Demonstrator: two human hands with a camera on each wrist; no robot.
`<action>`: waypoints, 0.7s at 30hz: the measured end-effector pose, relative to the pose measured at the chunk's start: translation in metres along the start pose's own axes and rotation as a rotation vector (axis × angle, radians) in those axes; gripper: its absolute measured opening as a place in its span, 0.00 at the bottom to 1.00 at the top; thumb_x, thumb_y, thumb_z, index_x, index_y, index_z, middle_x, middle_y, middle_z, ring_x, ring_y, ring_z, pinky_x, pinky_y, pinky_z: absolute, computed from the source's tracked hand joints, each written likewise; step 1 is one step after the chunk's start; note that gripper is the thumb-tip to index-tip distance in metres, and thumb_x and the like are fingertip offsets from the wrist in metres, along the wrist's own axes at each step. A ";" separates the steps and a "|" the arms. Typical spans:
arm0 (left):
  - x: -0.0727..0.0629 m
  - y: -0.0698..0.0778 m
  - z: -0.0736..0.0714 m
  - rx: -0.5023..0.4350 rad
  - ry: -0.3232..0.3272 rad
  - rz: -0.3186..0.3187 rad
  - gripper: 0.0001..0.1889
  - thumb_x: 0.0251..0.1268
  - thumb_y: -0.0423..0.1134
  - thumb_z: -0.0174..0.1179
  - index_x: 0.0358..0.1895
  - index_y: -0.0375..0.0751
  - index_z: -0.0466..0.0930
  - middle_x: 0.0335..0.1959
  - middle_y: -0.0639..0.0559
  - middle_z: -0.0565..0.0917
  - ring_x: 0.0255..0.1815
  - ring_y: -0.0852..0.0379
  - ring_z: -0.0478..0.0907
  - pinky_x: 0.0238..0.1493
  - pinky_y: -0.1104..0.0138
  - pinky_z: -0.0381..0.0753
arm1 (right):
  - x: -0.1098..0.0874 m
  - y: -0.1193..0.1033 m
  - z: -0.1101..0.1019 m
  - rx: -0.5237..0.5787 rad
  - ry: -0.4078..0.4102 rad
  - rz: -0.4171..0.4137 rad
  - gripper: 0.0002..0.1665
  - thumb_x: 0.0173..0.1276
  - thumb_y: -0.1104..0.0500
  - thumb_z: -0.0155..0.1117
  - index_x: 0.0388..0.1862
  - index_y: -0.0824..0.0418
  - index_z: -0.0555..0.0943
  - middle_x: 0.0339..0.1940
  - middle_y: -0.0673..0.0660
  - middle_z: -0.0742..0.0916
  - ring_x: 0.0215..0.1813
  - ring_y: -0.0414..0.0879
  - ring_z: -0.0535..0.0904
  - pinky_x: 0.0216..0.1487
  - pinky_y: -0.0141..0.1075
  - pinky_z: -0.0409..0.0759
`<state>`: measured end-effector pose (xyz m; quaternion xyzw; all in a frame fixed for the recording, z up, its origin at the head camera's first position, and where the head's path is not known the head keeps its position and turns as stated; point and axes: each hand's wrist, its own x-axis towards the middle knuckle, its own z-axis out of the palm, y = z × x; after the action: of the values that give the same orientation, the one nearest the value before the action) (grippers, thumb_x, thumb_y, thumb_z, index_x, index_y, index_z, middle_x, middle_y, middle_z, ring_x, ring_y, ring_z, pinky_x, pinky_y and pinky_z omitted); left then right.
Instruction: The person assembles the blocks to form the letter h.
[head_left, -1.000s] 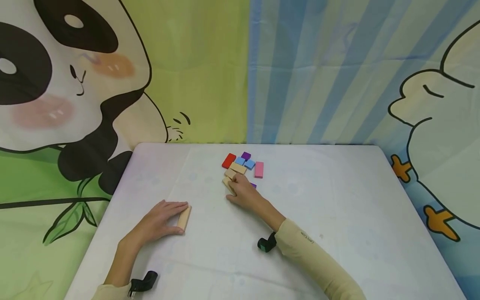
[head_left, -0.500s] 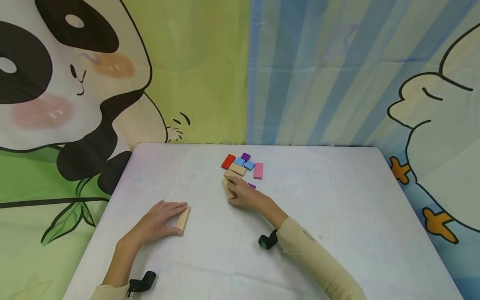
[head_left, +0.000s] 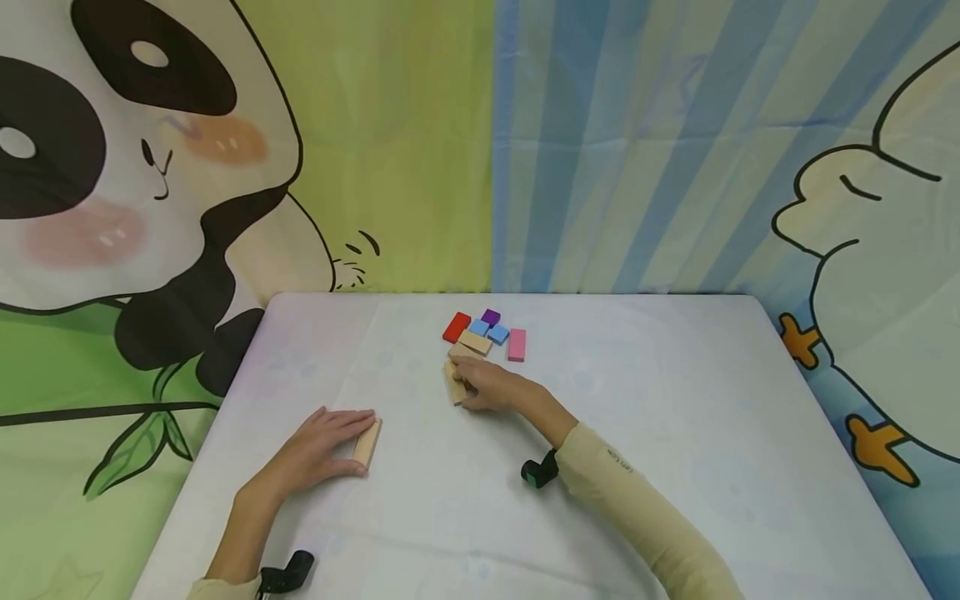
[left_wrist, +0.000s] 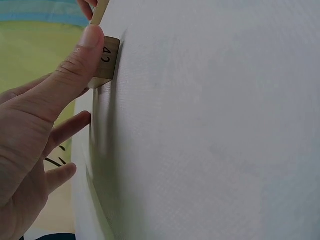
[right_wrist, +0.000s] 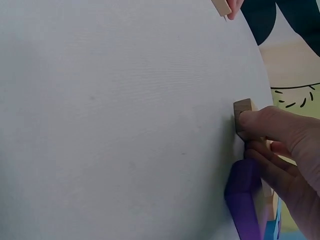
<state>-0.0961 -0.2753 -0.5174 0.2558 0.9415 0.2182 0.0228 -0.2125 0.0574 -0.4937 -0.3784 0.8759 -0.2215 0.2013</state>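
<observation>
My left hand (head_left: pixel 315 450) pinches a plain wooden block (head_left: pixel 367 443) lengthwise between thumb and fingers, down on the white table. In the left wrist view the thumb lies against that block's end (left_wrist: pixel 107 60), which bears dark marks. Farther off, my right hand (head_left: pixel 501 387) grips a second wooden block (head_left: pixel 453 383) at the near edge of a cluster of blocks. The right wrist view shows the thumb on the end of this block (right_wrist: pixel 243 106). A purple block (right_wrist: pixel 244 200) stands close beside the fingers there; in the head view the hand hides it.
Beyond the right hand lie a red block (head_left: pixel 457 327), a small purple block (head_left: pixel 491 317), two blue blocks (head_left: pixel 498 334), a pink block (head_left: pixel 517 345) and more wooden blocks (head_left: pixel 475 342). The table (head_left: pixel 675 400) ends at a printed cloth backdrop (head_left: pixel 405 150).
My right hand has drawn slightly nearer, and its wooden block has turned to point more straight toward me. The left hand and its block stay in place.
</observation>
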 end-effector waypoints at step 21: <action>-0.001 -0.002 0.003 -0.023 -0.019 -0.061 0.43 0.46 0.62 0.69 0.68 0.50 0.71 0.68 0.53 0.75 0.68 0.46 0.70 0.71 0.38 0.53 | 0.010 -0.018 0.010 -0.066 0.032 0.093 0.22 0.65 0.55 0.68 0.57 0.55 0.77 0.73 0.62 0.67 0.67 0.49 0.73 0.62 0.36 0.79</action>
<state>-0.0956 -0.2764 -0.5214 0.2287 0.9460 0.2259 0.0416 -0.2032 0.0359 -0.4940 -0.3399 0.9025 -0.1890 0.1850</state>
